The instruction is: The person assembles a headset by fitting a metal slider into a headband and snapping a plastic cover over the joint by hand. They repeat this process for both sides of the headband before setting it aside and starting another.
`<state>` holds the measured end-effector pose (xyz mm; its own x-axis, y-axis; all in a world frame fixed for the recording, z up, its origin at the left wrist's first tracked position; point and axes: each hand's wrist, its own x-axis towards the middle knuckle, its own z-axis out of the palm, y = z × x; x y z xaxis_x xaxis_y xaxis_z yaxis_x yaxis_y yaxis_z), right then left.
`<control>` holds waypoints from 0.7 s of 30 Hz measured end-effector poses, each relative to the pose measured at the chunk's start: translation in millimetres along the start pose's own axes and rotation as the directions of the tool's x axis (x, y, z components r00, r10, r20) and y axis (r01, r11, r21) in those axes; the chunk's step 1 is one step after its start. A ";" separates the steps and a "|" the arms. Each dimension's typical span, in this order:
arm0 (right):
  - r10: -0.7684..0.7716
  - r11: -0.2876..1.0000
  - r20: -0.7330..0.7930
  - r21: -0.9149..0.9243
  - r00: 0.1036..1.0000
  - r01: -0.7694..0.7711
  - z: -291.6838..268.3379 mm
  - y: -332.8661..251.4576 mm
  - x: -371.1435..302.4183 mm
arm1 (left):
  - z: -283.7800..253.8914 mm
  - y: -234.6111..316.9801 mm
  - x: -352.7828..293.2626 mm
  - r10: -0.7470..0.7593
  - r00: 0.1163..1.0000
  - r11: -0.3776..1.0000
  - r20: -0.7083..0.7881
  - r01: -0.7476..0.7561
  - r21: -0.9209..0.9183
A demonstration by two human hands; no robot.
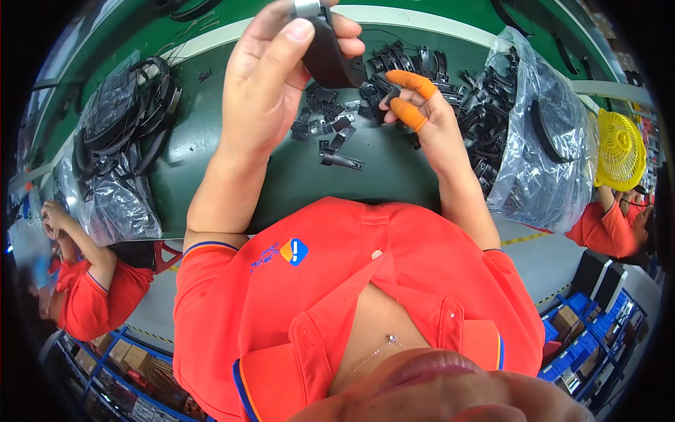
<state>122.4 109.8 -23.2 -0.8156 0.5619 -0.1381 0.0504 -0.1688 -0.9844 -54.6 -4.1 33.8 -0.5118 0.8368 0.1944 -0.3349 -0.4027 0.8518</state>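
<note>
My left hand [254, 95] is raised over the far side of the table, closed around a black curved headband [329, 56] with a silver metal piece at its upper end. The headband's far end runs past the picture's top. To its right, my right hand [437, 119] wears orange finger cots on the thumb and one finger. Between those fingertips it pinches a small black plastic piece [394, 92], apart from the headband. Small black plastic parts [325, 116] lie loose on the table below the hands, with a longer dark part [341, 160] nearest me.
On the left, black headbands [126, 112] are heaped on a clear plastic bag [123, 211]. Another clear bag [545, 162] with black curved parts stands at the right, beside a yellow fan [619, 149]. People in red work at both sides. The green table [193, 179] has a pale rail behind.
</note>
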 end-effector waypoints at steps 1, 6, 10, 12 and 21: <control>0.035 0.993 -0.009 0.117 0.999 -0.033 1.6 4.0 0.8 | -2.8 -3.1 0.6 0.019 0.999 0.999 0.044 -0.021 0.032; 0.021 0.907 0.010 0.420 1.000 -0.023 -1.3 -7.9 -1.9 | 7.8 -12.8 -9.8 0.017 0.981 0.996 0.196 -0.034 0.084; -0.172 0.954 -0.128 0.224 0.977 0.198 4.3 -20.6 -9.3 | 19.8 -26.0 -13.9 -0.028 0.980 0.986 0.197 -0.006 0.168; -0.214 0.923 -0.123 0.301 0.969 0.242 5.6 -26.7 -12.5 | 20.9 -31.7 -17.1 -0.052 0.976 0.990 0.211 0.022 0.142; -0.338 0.901 -0.148 0.234 0.929 0.365 10.5 -36.7 -11.1 | 18.8 -42.0 -20.0 -0.024 0.978 0.951 0.209 -0.042 0.307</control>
<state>123.5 101.2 15.7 -0.6900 0.6989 0.1884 -0.3874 -0.1368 -0.9117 -15.5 3.0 3.3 -0.3266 0.9055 0.2710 -0.0541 -0.3041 0.9511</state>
